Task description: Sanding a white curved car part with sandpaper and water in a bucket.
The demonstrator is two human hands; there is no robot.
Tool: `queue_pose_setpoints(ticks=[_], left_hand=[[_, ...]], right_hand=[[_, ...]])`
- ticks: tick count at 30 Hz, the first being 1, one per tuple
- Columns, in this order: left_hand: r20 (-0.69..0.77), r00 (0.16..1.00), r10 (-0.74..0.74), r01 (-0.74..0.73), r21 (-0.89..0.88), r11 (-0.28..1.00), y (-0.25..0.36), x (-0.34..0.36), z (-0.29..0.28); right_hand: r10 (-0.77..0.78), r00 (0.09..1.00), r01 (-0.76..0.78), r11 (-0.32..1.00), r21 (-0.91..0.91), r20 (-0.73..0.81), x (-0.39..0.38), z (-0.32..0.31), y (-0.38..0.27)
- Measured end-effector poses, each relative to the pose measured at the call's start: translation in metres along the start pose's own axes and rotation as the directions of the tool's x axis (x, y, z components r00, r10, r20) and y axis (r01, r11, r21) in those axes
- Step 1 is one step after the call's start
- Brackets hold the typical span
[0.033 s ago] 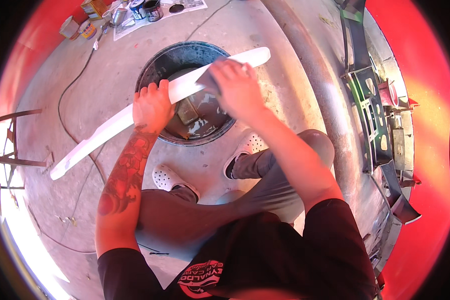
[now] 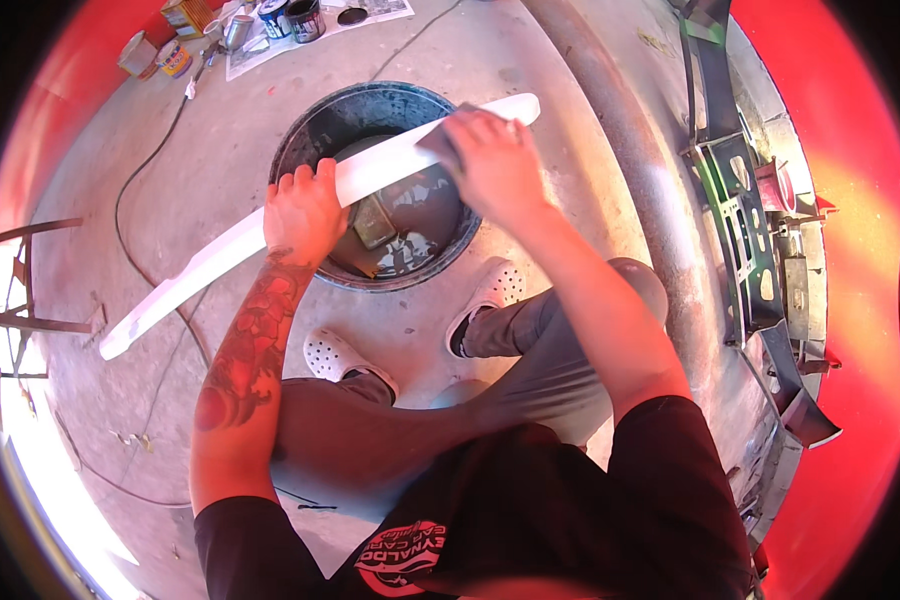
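A long, slightly curved white strip (image 2: 380, 168) lies slantwise over a round black tub (image 2: 305, 135), its right end farther from me. My left hand (image 2: 305, 212) is wrapped round the strip near its middle. Bent over the strip's right part, my right hand (image 2: 497, 168) presses a dark sheet of sandpaper (image 2: 442, 146) against the white surface. Murky water (image 2: 425, 205) stands in the tub below, where a brownish rectangular block (image 2: 374, 222) shows. Part of the tub's rim is hidden by the strip and my left hand.
Cans (image 2: 306, 20) and a tub lid (image 2: 352, 16) sit on paper at the far left. A dark cord (image 2: 120, 205) runs across the floor on the left. Black vehicle parts (image 2: 740, 220) line the right side, by a red surface. My feet in pale clogs (image 2: 335, 358) are near the tub.
My right hand and the sandpaper have slid a short way right along the strip, toward its far end. The left hand and the strip have stayed in place.
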State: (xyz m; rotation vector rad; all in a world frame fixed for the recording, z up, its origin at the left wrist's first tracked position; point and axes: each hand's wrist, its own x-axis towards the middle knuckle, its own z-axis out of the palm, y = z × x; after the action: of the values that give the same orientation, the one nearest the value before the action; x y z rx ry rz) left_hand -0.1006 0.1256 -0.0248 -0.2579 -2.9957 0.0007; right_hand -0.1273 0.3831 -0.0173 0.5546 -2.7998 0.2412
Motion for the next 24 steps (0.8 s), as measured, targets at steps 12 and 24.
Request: queue_pose_setpoints(ticks=[12,24], left_hand=[[-0.001,1.000,0.013,-0.013,0.010,1.000,0.007,0.000,0.001],[0.005,1.000,0.011,-0.011,0.009,1.000,0.010,0.003,0.001]], right_hand=[[0.061,0.998,-0.062,0.997,-0.054,-0.022,0.010,-0.012,0.050],[0.157,0.988,-0.155,0.980,-0.123,0.005,0.020,-0.008,0.078]])
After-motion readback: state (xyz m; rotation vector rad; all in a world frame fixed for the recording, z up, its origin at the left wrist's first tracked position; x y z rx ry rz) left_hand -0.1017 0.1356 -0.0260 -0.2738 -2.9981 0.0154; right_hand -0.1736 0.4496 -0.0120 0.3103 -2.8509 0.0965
